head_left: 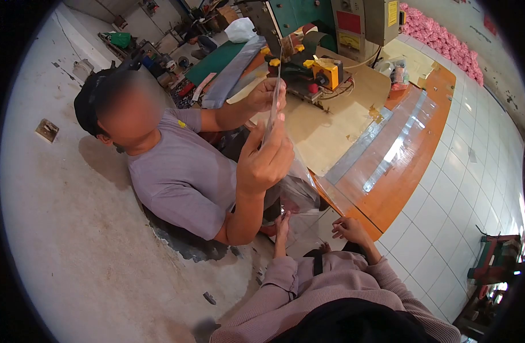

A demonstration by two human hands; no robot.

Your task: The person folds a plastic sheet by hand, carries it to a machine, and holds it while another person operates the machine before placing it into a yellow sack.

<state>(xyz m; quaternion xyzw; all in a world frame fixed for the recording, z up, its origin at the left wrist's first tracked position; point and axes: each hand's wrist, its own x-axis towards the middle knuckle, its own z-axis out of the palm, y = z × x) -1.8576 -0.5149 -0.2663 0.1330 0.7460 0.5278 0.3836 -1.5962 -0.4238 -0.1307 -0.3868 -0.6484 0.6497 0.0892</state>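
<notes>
My left hand (282, 224) is closed on the lower end of a clear plastic sheet (301, 220), low in front of my body. Near the corner of the orange table, my right hand (350, 230) has its fingers curled together, just right of the plastic; whether anything is between them is too small to make out. Beside me a co-worker (179, 166) holds up a thin clear sheet (272, 108) with both hands, seen nearly edge-on.
An orange table (388, 200) carries clear plastic strips (402, 143) and a metal strip (354, 151). Behind stands a machine with a yellow box (327, 74). Pink bundles (440, 40) lie by the far wall. Another person (205, 44) crouches in the background.
</notes>
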